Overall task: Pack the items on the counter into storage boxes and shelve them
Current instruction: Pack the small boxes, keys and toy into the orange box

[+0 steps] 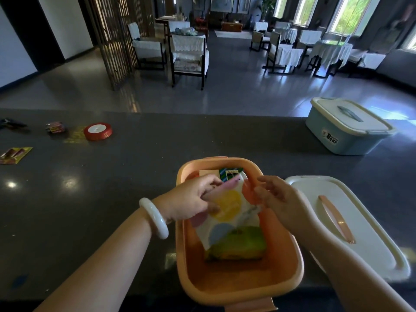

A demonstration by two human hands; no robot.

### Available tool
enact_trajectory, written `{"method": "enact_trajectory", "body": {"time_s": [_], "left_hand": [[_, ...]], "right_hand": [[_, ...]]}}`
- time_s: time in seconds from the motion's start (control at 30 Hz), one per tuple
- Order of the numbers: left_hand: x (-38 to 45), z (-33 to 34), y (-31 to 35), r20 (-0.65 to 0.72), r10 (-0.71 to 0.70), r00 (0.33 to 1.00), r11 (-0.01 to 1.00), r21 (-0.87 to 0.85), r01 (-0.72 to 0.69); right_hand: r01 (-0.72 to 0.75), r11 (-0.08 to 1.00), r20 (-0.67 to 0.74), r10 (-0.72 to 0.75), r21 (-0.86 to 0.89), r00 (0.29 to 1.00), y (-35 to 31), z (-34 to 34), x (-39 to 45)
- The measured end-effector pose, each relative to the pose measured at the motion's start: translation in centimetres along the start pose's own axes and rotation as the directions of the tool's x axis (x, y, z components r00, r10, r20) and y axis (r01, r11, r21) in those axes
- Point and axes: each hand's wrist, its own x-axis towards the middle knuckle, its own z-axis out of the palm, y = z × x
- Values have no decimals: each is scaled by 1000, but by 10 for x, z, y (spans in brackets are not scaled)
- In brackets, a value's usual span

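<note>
Packing step in progress. The left hand [193, 199] pinches the upper edge of a polka-dot packet [227, 218], tilted inside the open orange storage box [238, 278] atop a green pack [238, 245]. The right hand [275, 199] hovers just beside it, fingers relaxed, grasping nothing. Judged next: seat the packet flat, then collect the red ribbon spool [98, 131] and small packets left on the surface [135, 176]; the white lid [351, 224] lies beside the box.
</note>
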Motion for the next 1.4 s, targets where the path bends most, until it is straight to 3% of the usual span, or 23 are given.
{"method": "enact_trajectory", "body": {"time_s": [0.07,0.17,0.27,0.4,0.5,0.63,0.7,0.83,1.07,1.23,1.4], "left_hand": [[3,4,2,72,-28,997,999,-33,31],[6,13,1,52,-27,998,999,-28,29],[6,20,2,-47,-18,999,977,212,28],[0,31,-2,-15,39,999,928,371,-31],[-2,39,-7,-51,89,995,821,569,-44],[-2,44,-10,-77,83,994,751,660,-11],[-2,44,-11,-73,63,995,760,650,-1],[-4,44,-14,-44,49,998,776,630,-10],[-5,48,-14,4,84,996,712,700,-63],[-6,53,-13,-24,81,996,615,788,-31],[-7,58,-14,-47,108,993,385,923,2]], "right_hand": [[-52,997,63,48,54,997,1,0,5],[-141,984,137,125,112,983,5,2,7],[-221,967,145,202,128,969,9,1,6],[-259,958,91,249,121,964,9,2,3],[-273,957,48,269,101,962,6,4,3],[-290,957,71,288,17,955,2,3,2],[-261,960,55,267,-96,962,-3,2,0],[-128,942,-148,85,-310,985,-8,-3,-1],[-112,928,-213,36,-356,976,7,0,9],[-55,936,-107,19,-347,994,20,14,15],[-62,946,40,79,-317,996,26,15,16]]}}
